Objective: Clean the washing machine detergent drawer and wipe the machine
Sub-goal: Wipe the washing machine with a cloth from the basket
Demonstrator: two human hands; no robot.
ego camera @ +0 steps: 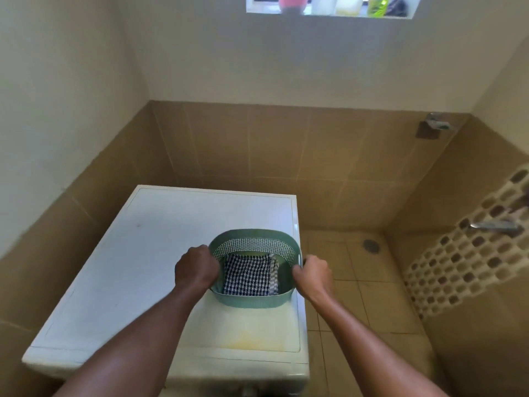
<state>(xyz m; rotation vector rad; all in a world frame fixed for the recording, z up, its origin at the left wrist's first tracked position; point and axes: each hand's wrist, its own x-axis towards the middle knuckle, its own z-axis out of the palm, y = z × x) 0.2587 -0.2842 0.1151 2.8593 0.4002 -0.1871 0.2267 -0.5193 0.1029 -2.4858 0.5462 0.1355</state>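
Note:
A white washing machine (143, 267) stands in a tiled corner, seen from above, with its flat top facing me. On the right part of that top sits a green perforated plastic basket (252, 302). Folded black-and-white checked cloths (247, 275) lie inside it. My left hand (196, 267) grips the basket's left rim. My right hand (312, 275) grips its right rim at the handle slot. The detergent drawer is hidden below the front edge.
Tan wall tiles surround the machine. To its right is a tiled floor with a round drain (371, 245). A tap (495, 225) juts from the right wall by a white lattice screen (469, 253). Bottles stand on a high window ledge (332, 7).

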